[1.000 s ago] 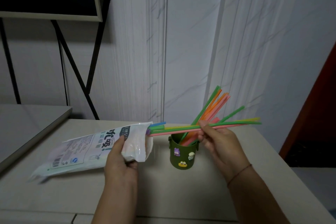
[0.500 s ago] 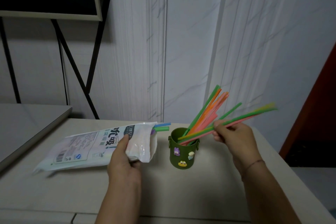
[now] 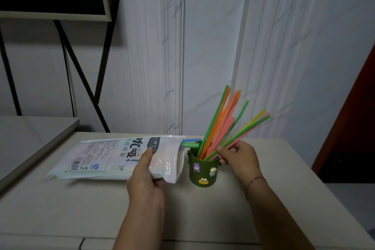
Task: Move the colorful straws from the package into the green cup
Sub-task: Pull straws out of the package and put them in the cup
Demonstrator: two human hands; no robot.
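Behind a beige table (image 3: 60, 209) is a pale wall. On it stands the green cup (image 3: 203, 170) with small cartoon figures, holding long thin straws (image 3: 221, 119), green, orange, pink and yellow, leaning right. The right hand (image 3: 240, 158) pinches a few. The left hand (image 3: 145, 180) grips the white package (image 3: 105, 156).

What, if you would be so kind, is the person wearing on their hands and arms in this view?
Neither the left hand nor the right hand wears a glove, and no sleeve shows on either arm as far as the frame reaches. The only item worn is a thin dark cord bracelet around the right wrist. No watch is visible.
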